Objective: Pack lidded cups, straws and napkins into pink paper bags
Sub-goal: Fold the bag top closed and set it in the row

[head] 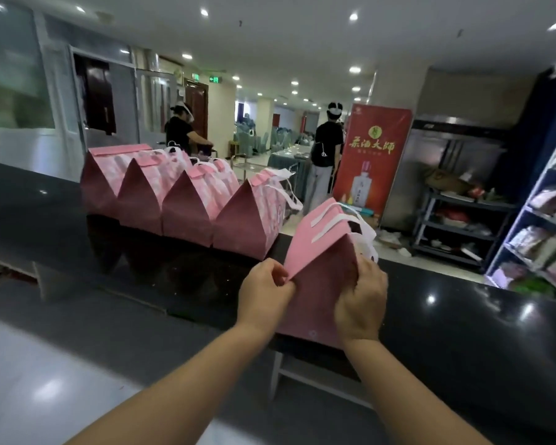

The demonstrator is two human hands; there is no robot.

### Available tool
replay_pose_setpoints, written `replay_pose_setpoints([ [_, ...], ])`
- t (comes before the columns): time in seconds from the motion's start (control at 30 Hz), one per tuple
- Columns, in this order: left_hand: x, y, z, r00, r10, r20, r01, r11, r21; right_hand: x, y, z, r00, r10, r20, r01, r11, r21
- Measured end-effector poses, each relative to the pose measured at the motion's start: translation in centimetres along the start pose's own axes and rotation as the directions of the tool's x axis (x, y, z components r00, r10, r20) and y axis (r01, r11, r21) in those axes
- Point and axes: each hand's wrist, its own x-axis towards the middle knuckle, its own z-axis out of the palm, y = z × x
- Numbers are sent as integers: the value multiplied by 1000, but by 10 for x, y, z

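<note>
Two hands held one pink bag (318, 252) standing on the dark counter (463, 332), right of four closed bags (187, 207), ridge running away from the camera: left hand (265, 292) fingers pinched its near left edge, right hand (361, 300) fingers gripped its right edge, contents hidden.

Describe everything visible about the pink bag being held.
The held bag is pink paper, darker on its near gabled end, with white strap handles on top. It stands tilted on the dark counter, apart from the row of bags. The left hand pinches its left fold; the right hand grips its right edge.
</note>
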Motion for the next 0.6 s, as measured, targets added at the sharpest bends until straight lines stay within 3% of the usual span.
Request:
replay_pose_setpoints([
  [0.17,66,-22,9,999,30,11,-30,999,-17,33,5,52,995,48,83,-34,987,-156],
  [0.27,102,-39,16,999,34,5,-34,999,-8,44,14,83,972,206,111,-160,931,-328],
  [0.4,145,-57,24,998,65,24,-66,997,38,49,31,117,850,519,90,-451,805,-385],
  [0.6,190,-77,34,952,306,7,-293,905,309,65,55,156,692,716,91,-645,670,-367],
])
